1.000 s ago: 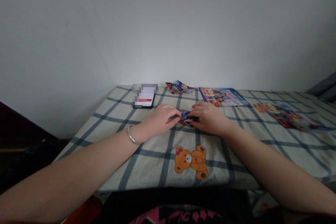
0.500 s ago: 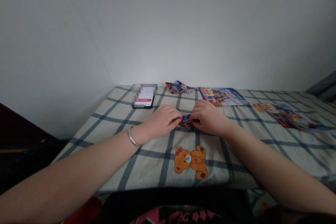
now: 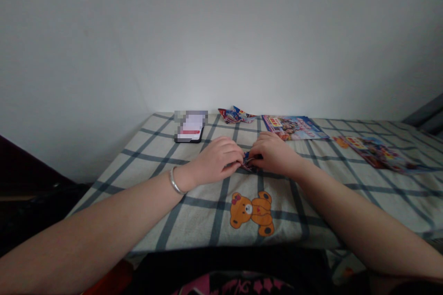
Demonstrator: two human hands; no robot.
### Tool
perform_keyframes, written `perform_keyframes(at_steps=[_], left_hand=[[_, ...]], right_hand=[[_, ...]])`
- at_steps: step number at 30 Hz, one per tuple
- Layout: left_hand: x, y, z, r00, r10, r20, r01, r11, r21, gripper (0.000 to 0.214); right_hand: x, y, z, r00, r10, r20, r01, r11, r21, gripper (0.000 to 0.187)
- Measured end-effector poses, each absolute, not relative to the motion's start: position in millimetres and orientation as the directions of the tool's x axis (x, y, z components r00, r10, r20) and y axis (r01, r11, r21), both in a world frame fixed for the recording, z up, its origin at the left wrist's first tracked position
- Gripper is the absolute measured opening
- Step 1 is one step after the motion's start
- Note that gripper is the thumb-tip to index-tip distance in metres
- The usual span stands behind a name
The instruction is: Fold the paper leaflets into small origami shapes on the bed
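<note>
Between the two hands, over the middle of the tabletop, a small folded printed paper is pinched from both sides. The left hand has its thumb and fingers drawn together at the paper's left end; the right hand grips the right end the same way, its fingertips partly hidden. Most of the paper is covered, so its exact folds cannot be told. A silver bangle circles the left wrist. Toward the near edge, below the paper, a bear print decorates the checked cloth. Beyond the hands, at the far edge, lies a crumpled printed piece. To its left, near the far left corner, a phone lies screen up, partly pixelated. Right of the crumpled piece, by the far edge, are flat leaflets; another printed sheet lies farther toward the right edge.
</note>
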State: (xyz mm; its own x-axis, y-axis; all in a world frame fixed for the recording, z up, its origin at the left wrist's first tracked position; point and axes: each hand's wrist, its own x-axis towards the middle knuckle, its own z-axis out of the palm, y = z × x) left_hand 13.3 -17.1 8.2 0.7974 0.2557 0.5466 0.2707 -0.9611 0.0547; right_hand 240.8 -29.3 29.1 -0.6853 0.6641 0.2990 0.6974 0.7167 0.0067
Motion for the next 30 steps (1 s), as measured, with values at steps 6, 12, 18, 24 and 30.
perform_keyframes(at_steps=[6, 12, 18, 24, 30], left_hand=[[15, -19, 8, 0.798, 0.177, 0.576, 0.213, -0.977, 0.005, 0.013], [14, -20, 8, 0.805, 0.191, 0.561, 0.243, -0.970, -0.020, 0.012], [12, -17, 6, 0.814, 0.225, 0.536, 0.285, -0.958, -0.031, 0.011], [13, -17, 6, 0.827, 0.171, 0.535, 0.261, -0.960, -0.097, 0.014], [10, -20, 10, 0.838, 0.094, 0.537, 0.254, -0.939, -0.232, 0.015]], right_hand=[[236, -29, 32, -0.711, 0.669, 0.214, 0.695, 0.715, 0.074, 0.004], [235, -30, 33, -0.708, 0.680, 0.190, 0.703, 0.705, 0.095, 0.006], [242, -32, 29, -0.686, 0.686, 0.242, 0.709, 0.706, 0.008, 0.007], [239, -36, 24, -0.720, 0.627, 0.299, 0.650, 0.759, -0.026, 0.006], [236, -39, 20, -0.734, 0.513, 0.445, 0.643, 0.736, 0.212, 0.014]])
